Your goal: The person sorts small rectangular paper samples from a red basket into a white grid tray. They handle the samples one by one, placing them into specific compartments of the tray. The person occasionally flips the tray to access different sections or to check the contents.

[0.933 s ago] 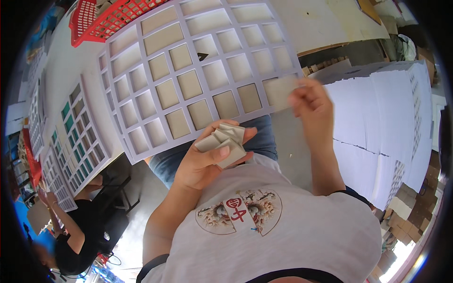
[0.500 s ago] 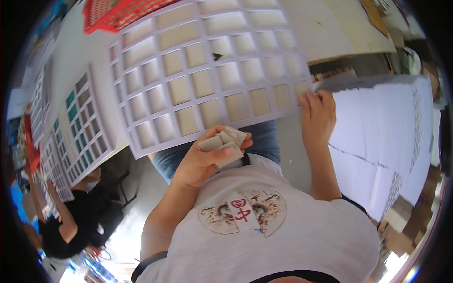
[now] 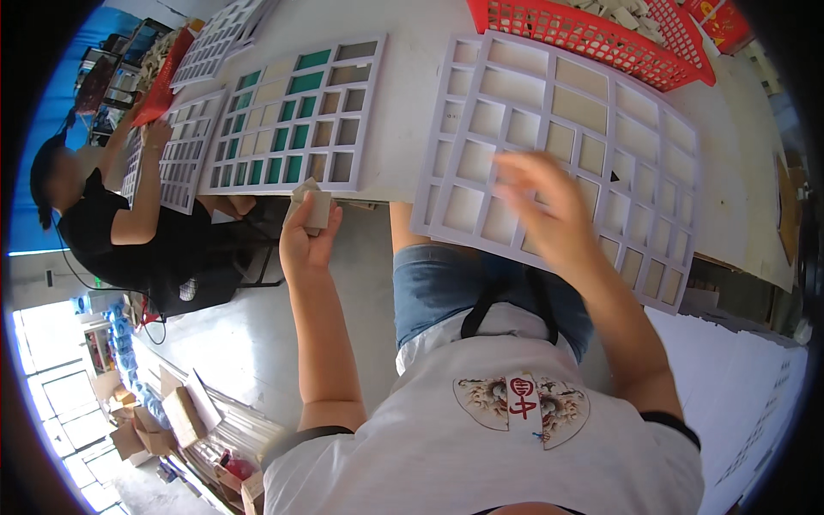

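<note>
My left hand (image 3: pixel 309 245) is closed around several flat beige square pieces (image 3: pixel 318 211), held just off the table's front edge. Below and in front of me lies a large white grid tray (image 3: pixel 438 193), overhanging that edge. Beige pieces fill part of its compartments, such as a beige panel (image 3: pixel 579 105) near the top; others show a white bottom. My right hand (image 3: pixel 549 206) hovers over the tray's left-middle compartments, blurred by motion, its fingers stretched out and apart, with nothing visible between them. A small black triangle (image 3: pixel 614 177) shows in one compartment.
Behind the tray stands a red plastic basket (image 3: pixel 601 39) of beige pieces. Another grid tray (image 3: pixel 354 186) with green, beige and grey pieces lies to the left. Further left, a person in black (image 3: pixel 112 232) works at another tray (image 3: pixel 184 163). Stacked white sheets (image 3: pixel 730 386) stand at right.
My view has swung left. My left hand has moved left with the beige pieces, away from the tray's front. The right hand has left the tray's right corner and is now over its left part.
</note>
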`<state>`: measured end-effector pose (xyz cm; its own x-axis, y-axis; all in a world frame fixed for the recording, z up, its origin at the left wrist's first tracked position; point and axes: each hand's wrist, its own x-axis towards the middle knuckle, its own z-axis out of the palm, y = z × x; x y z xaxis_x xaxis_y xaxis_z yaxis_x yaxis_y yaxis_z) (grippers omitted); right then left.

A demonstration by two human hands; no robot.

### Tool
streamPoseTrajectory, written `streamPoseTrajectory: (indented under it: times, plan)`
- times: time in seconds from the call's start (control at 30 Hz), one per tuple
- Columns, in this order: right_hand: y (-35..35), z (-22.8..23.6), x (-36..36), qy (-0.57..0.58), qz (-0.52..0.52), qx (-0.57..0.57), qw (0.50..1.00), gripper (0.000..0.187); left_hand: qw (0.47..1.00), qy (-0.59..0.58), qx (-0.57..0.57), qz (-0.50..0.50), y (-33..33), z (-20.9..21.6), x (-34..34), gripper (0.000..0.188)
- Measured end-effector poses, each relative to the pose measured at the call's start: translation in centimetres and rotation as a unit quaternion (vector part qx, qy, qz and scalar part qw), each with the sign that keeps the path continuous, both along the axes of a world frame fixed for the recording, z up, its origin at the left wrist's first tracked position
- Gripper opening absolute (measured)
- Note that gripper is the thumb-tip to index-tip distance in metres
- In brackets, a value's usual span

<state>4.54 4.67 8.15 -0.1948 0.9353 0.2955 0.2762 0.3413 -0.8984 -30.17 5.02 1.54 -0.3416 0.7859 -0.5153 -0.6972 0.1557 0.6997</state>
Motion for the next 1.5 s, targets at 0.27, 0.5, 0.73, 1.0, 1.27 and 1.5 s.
streamPoseTrajectory:
  times: [0.27, 0.5, 0.73, 1.0, 1.27, 1.5]
  plan:
    - [14.9, -9.0, -21.2, -0.162, -0.188, -0.32, 0.914, 0.045, 0.983, -0.159, 0.072, -0.059, 3.9, 0.2, -1.7, 0.043]
    - [15.0, -9.5, -25.4, -0.177, -0.256, -0.325, 0.893, 0.026, 0.988, -0.141, 0.059, 0.002, 1.0, -2.8, -5.6, 0.043]
    - [17.2, -9.2, -29.1, 0.22, -0.373, -0.607, 0.666, 0.038, 0.966, -0.2, 0.159, -0.024, 1.4, -4.7, -6.5, 0.049]
    - [4.9, 0.4, -14.0, 0.152, -0.017, -0.217, 0.964, 0.038, 0.926, -0.269, 0.263, 0.025, -6.2, 0.9, -6.2, 0.077]
    - [-8.4, 1.4, 11.6, 0.303, -0.019, -0.155, 0.94, 0.069, 0.937, -0.197, 0.253, -0.135, -10.1, 2.7, -1.3, 0.055]
    - [-15.8, -0.5, 24.4, 0.135, -0.219, -0.23, 0.939, 0.071, 0.922, 0.112, 0.19, -0.319, -4.3, 5.7, 7.8, 0.048]
